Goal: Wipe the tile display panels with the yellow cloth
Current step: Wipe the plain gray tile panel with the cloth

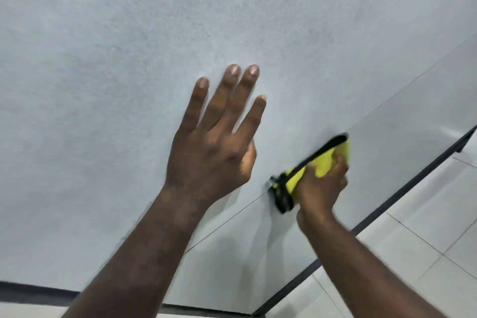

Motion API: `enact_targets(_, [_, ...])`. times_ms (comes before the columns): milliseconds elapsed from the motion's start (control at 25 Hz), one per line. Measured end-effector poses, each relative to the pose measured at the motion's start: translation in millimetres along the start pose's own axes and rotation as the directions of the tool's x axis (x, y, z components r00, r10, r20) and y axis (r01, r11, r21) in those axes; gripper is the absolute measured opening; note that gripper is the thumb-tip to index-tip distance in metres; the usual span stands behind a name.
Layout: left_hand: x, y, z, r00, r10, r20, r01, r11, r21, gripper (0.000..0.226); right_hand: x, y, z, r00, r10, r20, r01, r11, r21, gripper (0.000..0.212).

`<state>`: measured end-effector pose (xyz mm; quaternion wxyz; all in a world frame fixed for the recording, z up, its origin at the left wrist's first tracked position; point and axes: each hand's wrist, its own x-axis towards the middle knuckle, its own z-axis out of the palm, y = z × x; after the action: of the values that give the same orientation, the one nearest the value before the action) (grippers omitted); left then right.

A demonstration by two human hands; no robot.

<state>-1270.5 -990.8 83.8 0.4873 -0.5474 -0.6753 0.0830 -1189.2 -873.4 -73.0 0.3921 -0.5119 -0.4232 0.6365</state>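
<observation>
Right hand (pixel 322 186) gripped the bunched yellow cloth (pixel 321 164) against the tile display panel (pixel 116 59), at a seam (pixel 387 100). Left hand (pixel 211 147) rested nearby, fingers (pixel 200 100) spread, holding nothing. Risks: smudges from that hand, patches missed by the bunched cloth.

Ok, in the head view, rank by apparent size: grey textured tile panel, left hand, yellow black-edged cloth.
1. Grey textured tile panel, filling most of the frame.
2. Left hand, fingers straight.
3. Yellow black-edged cloth, partly hidden in the right hand's grip, full extent unsure.

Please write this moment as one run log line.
left hand: open on tile panel | right hand: holds yellow cloth against panel
</observation>
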Motion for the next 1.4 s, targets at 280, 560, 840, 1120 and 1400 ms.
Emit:
enact_targets(280, [-55,-51,-36,0.998,-0.059,-0.030,0.059,0.998,-0.002,0.061,-52,-20,23,0.888,-0.459,-0.014,0.459,0.888,0.012,0.059])
enact_targets(560, [-75,-114,-82,0.997,-0.050,-0.057,0.052,0.998,0.031,0.058,-141,-27,45,0.827,-0.558,0.066,0.555,0.830,0.059,0.059])
enact_targets(840, [-86,-180,-116,0.992,-0.042,-0.121,0.054,0.994,0.100,0.061,-174,-107,67,0.484,-0.865,0.133,0.874,0.472,-0.113,0.062])
enact_targets(1120, [-60,-227,-156,0.970,-0.160,-0.184,0.191,0.967,0.169,0.068,-143,-194,90,0.186,-0.964,0.190,0.976,0.160,-0.145,0.061])
enact_targets(1400, [-57,-226,-145,0.970,-0.150,-0.190,0.190,0.958,0.215,0.070,-144,-278,99,0.237,-0.965,0.113,0.970,0.229,-0.083,0.062])
